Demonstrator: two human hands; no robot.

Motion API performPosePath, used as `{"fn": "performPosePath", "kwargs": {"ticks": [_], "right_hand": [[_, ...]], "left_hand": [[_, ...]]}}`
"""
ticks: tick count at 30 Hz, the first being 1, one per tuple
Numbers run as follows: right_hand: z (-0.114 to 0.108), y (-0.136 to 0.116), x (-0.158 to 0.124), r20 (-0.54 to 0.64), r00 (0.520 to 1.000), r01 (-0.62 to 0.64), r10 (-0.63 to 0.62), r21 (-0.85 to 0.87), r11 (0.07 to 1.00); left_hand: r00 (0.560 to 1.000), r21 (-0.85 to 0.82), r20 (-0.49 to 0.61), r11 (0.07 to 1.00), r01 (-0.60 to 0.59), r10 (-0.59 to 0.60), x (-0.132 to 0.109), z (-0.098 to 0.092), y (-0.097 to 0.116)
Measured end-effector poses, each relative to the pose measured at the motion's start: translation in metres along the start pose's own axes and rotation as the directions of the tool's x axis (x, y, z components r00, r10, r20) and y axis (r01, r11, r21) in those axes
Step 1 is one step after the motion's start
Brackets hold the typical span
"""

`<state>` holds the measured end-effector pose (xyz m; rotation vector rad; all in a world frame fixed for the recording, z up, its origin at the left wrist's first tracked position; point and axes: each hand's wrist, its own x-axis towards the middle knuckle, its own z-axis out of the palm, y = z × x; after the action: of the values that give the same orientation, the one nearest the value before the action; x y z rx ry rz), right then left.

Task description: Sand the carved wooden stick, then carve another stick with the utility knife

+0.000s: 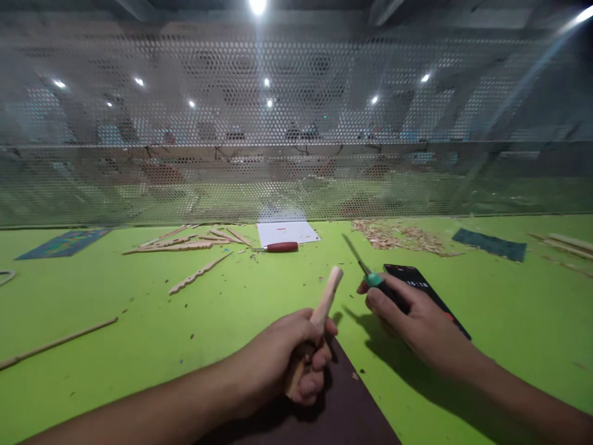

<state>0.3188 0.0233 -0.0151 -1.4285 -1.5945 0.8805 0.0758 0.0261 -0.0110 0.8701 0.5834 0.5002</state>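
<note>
My left hand (296,352) is wrapped round a pale wooden stick (328,298), whose rounded end points up and away to the right. In my right hand (407,315) is a thin-bladed tool (374,279) with a green and black handle. Its narrow blade points up to the left, apart from the stick. Below my left hand lies a dark brown board (347,395). A phone (442,303) with a lit screen lies on the green table, partly behind my right hand.
Carved wooden pieces (185,245) lie at the back left. A red-handled tool (281,247) touches a white paper (290,233). Wood shavings (403,238) and a dark green cloth strip (490,245) are at the back right. A perforated screen (287,123) stands behind.
</note>
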Motion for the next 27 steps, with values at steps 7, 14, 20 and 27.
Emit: {"fn": "performPosePath", "kwargs": {"ticks": [7, 14, 20, 27], "right_hand": [[0.003, -0.011, -0.009, 0.286, 0.933, 0.298, -0.219, -0.272, 0.915], [0.003, -0.007, -0.010, 0.295, 0.914, 0.376, -0.277, -0.363, 0.853], [0.005, -0.009, -0.011, 0.335, 0.908, 0.376, -0.250, -0.391, 0.840], [0.003, -0.007, -0.009, 0.332, 0.909, 0.374, -0.250, -0.389, 0.842]], "left_hand": [[0.998, 0.111, 0.059, 0.994, -0.007, 0.001, 0.002, -0.006, 0.000], [1.000, 0.216, -0.025, 0.976, -0.005, 0.010, 0.004, -0.007, -0.010], [0.998, 0.234, 0.004, 0.970, -0.069, 0.070, 0.003, -0.008, -0.016], [0.997, 0.257, 0.079, 0.966, -0.044, 0.024, 0.000, -0.009, -0.017]]}}
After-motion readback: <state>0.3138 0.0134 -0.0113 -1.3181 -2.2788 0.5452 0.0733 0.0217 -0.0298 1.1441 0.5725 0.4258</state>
